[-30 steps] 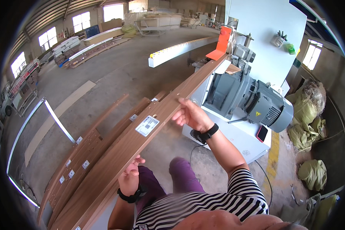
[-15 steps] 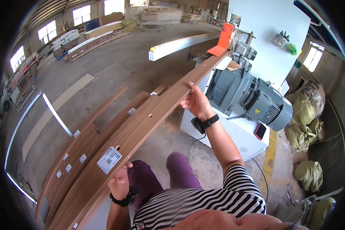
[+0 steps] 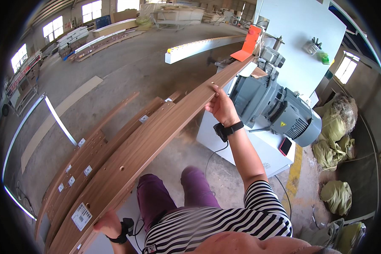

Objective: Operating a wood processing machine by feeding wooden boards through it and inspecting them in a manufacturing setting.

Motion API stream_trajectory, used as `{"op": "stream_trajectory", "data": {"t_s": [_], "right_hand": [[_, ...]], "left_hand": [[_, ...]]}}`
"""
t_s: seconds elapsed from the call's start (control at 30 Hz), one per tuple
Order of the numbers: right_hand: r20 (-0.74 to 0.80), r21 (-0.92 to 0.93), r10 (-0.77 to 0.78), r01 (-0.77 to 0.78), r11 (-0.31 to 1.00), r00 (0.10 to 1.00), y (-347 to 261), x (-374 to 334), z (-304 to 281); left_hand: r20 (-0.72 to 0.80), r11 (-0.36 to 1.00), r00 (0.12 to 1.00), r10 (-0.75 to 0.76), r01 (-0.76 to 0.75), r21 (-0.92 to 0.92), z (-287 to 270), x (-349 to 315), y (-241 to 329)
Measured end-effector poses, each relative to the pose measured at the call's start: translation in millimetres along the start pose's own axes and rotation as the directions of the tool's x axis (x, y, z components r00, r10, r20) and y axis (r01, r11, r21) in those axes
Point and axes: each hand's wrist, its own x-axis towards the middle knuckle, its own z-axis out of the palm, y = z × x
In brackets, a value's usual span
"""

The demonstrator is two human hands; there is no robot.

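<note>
A long brown wood-grain board (image 3: 156, 133) runs diagonally from the lower left to an orange guard (image 3: 249, 44) on a machine. It has drilled holes and a white label (image 3: 81, 216) near its lower end. My right hand (image 3: 222, 108) grips the board's near edge close to the machine, with its fingertips on the top face. My left hand (image 3: 109, 224) is against the near edge beside the label. Motion blurs that hand, and its fingers are partly hidden at the board.
Other brown boards with small white labels (image 3: 87, 170) lie left of the long one. A grey motor (image 3: 294, 120) sits on the machine at the right, near a phone (image 3: 285, 146). A white roller rail (image 3: 203, 47) extends behind. Stuffed sacks (image 3: 336, 197) stand far right.
The long board has slid toward the lower left, taking its label and holes with it. My left hand has moved the same way; my right hand has shifted slightly to the right.
</note>
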Motion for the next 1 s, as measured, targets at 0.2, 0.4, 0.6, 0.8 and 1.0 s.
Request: {"op": "stream_trajectory", "data": {"t_s": [0.2,0.4,0.6,0.8,1.0], "right_hand": [[0.005,-0.045,-0.025,0.026,0.999,1.000,3,1,-3],[-0.009,-0.042,0.012,-0.012,0.999,1.000,5,-5,3],[-0.005,-0.016,-0.010,0.010,1.000,1.000,2,-5,-3],[-0.019,-0.012,-0.017,0.017,1.000,1.000,0,3,-6],[-0.034,0.002,-0.067,0.067,0.998,0.997,4,8,-4]], "left_hand": [[-0.142,0.985,0.990,0.019,0.006,0.174,9,-16,-5],[0.178,0.958,0.943,-0.282,0.267,0.106,38,-9,-22],[-0.047,0.841,0.998,-0.049,0.066,0.537,35,-5,-12],[-0.228,0.775,0.955,0.187,-0.001,0.632,1,-2,9],[-0.686,0.976,0.716,0.133,0.027,0.218,19,20,53]]}}
